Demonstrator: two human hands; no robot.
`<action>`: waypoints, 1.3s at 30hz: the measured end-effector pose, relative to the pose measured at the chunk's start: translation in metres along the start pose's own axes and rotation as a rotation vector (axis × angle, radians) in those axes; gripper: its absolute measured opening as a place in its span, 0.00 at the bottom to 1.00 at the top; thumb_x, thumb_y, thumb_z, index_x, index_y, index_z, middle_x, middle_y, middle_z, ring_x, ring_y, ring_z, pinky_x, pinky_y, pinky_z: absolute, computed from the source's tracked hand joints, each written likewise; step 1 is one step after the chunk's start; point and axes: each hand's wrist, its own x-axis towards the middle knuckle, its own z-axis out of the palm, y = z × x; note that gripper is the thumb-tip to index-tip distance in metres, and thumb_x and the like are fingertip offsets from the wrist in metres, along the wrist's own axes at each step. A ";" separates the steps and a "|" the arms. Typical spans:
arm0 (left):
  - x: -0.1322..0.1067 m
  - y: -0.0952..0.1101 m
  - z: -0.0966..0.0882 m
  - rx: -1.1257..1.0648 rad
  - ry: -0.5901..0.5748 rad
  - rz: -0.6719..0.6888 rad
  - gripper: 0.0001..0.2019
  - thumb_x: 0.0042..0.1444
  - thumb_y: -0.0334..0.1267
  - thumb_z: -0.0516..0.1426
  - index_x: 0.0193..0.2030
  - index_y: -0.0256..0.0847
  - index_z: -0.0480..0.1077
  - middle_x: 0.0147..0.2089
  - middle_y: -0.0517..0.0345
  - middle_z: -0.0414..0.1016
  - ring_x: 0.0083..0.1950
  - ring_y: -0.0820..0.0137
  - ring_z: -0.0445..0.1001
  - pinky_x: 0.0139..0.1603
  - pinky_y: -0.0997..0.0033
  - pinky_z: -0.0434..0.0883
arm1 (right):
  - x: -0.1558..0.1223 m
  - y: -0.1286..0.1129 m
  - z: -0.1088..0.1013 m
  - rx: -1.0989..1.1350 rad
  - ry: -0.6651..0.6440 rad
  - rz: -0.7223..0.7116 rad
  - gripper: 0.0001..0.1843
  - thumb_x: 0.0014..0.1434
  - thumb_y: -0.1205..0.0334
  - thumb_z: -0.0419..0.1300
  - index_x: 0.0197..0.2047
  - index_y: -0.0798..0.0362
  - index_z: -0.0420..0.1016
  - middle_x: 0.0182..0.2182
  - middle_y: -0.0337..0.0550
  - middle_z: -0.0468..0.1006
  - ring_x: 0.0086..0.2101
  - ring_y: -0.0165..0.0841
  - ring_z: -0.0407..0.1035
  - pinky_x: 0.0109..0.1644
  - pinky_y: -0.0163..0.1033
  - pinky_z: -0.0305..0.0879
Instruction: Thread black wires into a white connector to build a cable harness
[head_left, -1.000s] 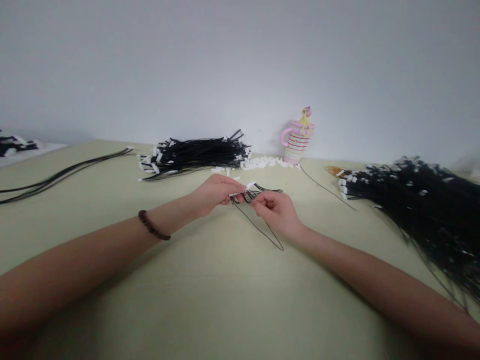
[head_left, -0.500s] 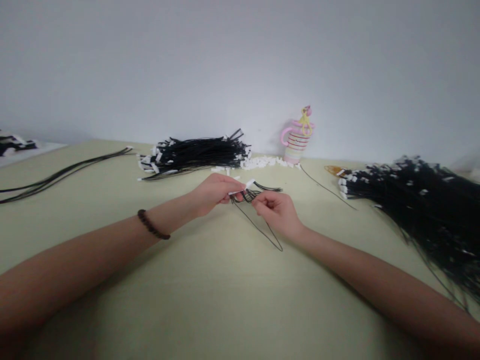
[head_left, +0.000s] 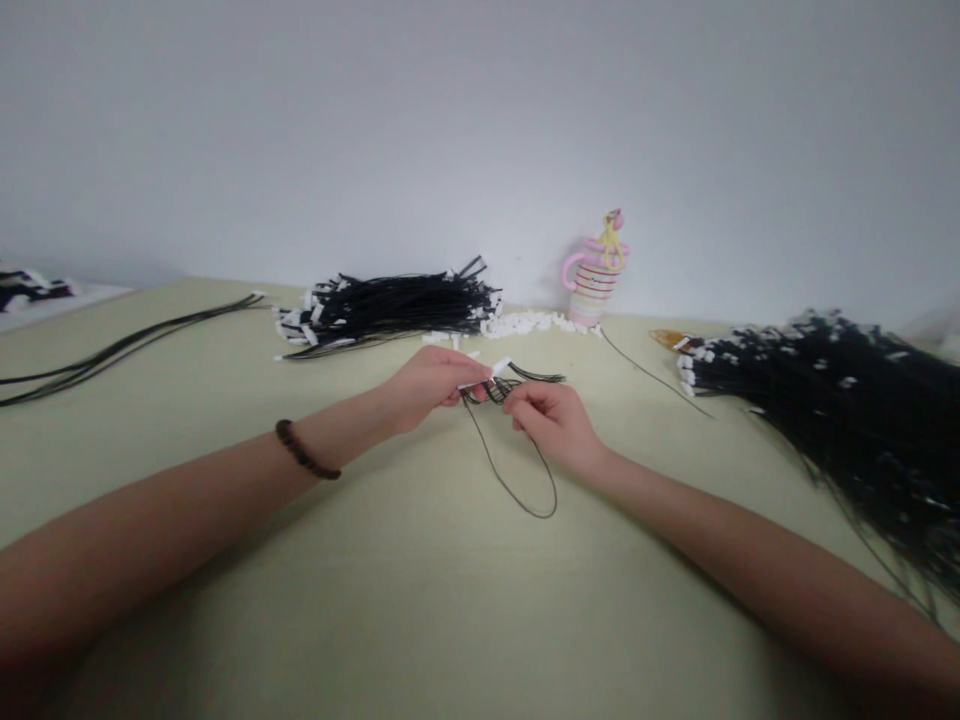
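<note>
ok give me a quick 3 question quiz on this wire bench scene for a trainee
1. True or false: the left hand pinches a small white connector at its fingertips.
2. Multiple choice: where does the pink striped cup stand? A) at the back of the table, by the wall; B) at the table's front edge; C) on the large wire pile at the right.
3. Fill in: the thin black wire held by the right hand hangs down in a ____ over the table.

Key: 1 true; 2 A; 3 loop.
</note>
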 end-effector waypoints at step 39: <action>-0.016 -0.011 0.020 0.522 0.074 0.379 0.13 0.52 0.40 0.51 0.29 0.34 0.73 0.23 0.57 0.71 0.25 0.75 0.67 0.24 0.79 0.62 | -0.011 0.005 0.005 -0.362 0.088 -0.349 0.08 0.54 0.69 0.48 0.25 0.57 0.62 0.21 0.37 0.64 0.23 0.25 0.56 0.28 0.30 0.51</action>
